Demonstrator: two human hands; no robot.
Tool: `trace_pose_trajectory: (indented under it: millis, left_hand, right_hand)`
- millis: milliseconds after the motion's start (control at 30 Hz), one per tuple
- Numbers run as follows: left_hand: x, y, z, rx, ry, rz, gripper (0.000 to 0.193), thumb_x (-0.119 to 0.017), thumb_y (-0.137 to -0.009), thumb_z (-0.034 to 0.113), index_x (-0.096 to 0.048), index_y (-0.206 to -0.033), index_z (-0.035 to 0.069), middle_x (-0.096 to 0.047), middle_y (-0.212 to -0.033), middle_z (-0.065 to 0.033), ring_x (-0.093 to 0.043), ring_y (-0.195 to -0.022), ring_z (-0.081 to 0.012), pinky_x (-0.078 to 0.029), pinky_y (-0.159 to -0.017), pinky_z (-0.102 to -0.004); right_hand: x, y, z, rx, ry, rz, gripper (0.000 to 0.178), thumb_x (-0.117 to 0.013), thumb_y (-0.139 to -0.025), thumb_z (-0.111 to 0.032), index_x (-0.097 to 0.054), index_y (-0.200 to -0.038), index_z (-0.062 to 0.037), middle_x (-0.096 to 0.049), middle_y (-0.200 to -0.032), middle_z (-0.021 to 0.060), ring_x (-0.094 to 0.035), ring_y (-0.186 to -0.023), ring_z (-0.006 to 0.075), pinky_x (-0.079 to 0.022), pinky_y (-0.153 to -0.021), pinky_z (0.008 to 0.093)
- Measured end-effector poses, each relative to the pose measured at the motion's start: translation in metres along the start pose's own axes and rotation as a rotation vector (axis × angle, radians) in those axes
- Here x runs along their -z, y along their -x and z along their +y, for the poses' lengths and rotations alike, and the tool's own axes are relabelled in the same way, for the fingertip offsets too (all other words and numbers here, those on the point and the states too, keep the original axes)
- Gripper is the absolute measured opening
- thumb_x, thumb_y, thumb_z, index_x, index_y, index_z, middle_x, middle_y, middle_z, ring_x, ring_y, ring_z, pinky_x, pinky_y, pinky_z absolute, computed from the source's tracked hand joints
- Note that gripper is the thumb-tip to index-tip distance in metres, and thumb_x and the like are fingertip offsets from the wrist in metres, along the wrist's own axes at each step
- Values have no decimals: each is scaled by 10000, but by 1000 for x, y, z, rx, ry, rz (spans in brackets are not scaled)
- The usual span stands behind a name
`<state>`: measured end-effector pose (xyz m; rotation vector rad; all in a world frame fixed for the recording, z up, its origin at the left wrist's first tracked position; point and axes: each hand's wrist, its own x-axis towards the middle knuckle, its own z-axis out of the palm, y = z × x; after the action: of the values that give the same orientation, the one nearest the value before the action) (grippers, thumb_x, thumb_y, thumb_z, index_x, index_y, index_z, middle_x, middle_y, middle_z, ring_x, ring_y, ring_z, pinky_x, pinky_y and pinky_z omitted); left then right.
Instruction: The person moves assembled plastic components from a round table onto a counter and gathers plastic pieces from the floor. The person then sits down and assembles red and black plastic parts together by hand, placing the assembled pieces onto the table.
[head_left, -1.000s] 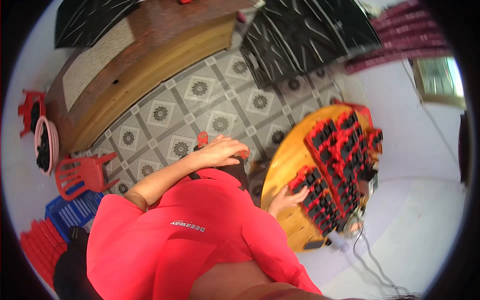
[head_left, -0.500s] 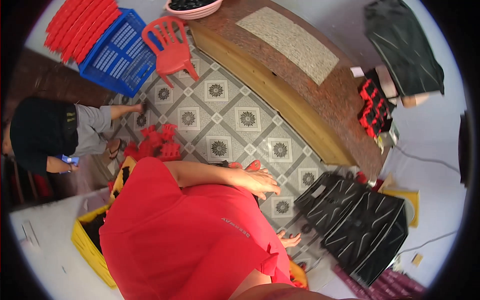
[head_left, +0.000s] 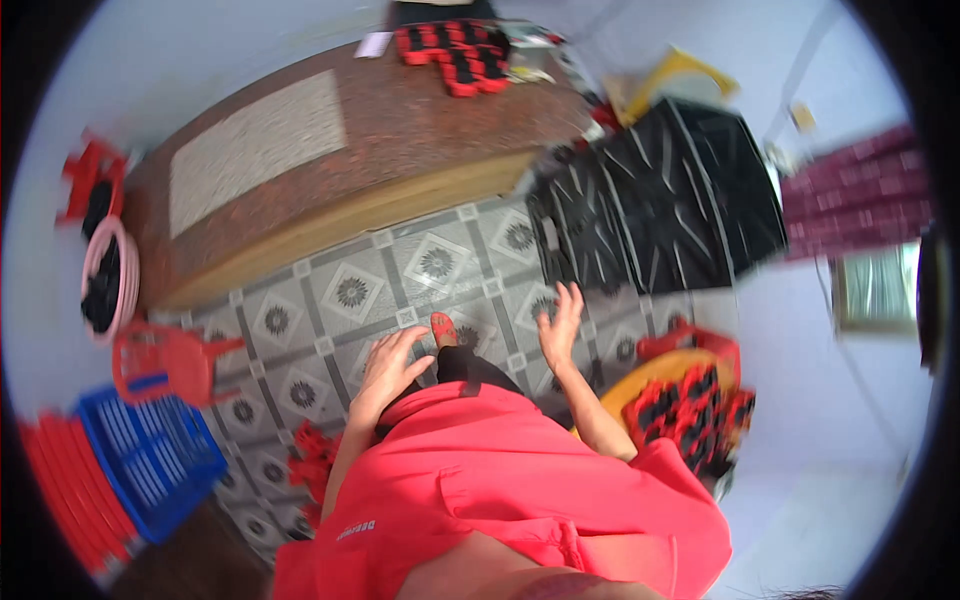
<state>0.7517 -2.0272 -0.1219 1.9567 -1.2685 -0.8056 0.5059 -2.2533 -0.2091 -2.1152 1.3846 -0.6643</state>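
Observation:
My left hand (head_left: 390,366) hangs in front of my red shirt above the tiled floor, fingers spread and holding nothing. Out to the right, my right hand (head_left: 561,328) is raised with its fingers apart, also holding nothing. It is nearest to a tall pile of black ribbed plastic panels or trays (head_left: 660,200), without visibly touching it. By my right forearm, red and black moulded parts (head_left: 690,410) lie in a round yellow-orange container (head_left: 625,400). One red shoe (head_left: 443,328) shows between my hands.
A brown stone-topped counter (head_left: 400,150) runs along the wall, with red and black parts (head_left: 455,50) on it. At left stand a red plastic chair (head_left: 175,360), a blue crate (head_left: 150,460) and pink basins (head_left: 125,270). Red parts (head_left: 312,455) lie on the floor left of me.
My view has turned to the right, and the other person has left the picture. My right hand has come fully into view; both hands now reach forward, still with nothing in them.

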Motion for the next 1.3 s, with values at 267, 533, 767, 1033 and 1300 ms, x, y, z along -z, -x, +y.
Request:
trace_pose_trajectory:
  millis: [267, 533, 767, 1033, 1300]
  left_hand:
    - [23, -1, -34, -55, -53, -110, 507, -741, -794, 223, -553, -1246, 94, -649, -1119, -103, -606, -1057, -283, -421, -909, -401]
    - [26, -21, -18, -119, -87, -138, 517, -750, -774, 104, -547, -1248, 79, -653, -1099, -114, -616, -990, -267, -476, -877, -375]
    - [20, -23, -6, -91, -60, -147, 500, -743, -778, 90, -552, -1240, 70, -654, -1098, -129, -619, -990, -274, -489, -874, -377]
    - [8, -43, 5, -8, -99, -110, 499, -747, -780, 116, -553, -1238, 78, -650, -1103, -137, -618, -997, -308, -483, -875, -404]
    - [-5, -27, -5, 57, -85, -13, 491, -748, -790, 189, -565, -1235, 93, -652, -1133, -123, -614, -1050, -294, -450, -899, -410]
  right_hand:
    - [-30, 27, -9, -399, -228, 338, 692, -629, -723, 23, -421, -1380, -40, -441, -1332, 182, -612, -933, 232, -510, -838, 355]
    - [126, -118, 28, -338, -68, 715, 945, -616, -767, -76, -66, -1535, -92, -625, -1115, 225, -661, -862, 317, -506, -831, 410]
    - [165, -174, 32, -500, 212, 736, 884, -595, -794, -127, -86, -1510, -31, -668, -881, 288, -662, -806, 433, -521, -745, 523]
    - [-45, -62, 95, -669, 139, -345, 494, -609, -754, -179, -603, -1242, -100, -635, -1172, 226, -600, -1106, 395, -494, -914, 497]
    - [-142, 20, 116, -403, 211, -745, 480, -641, -726, -241, -660, -1162, -40, -674, -1072, 229, -641, -1054, 356, -507, -907, 422]
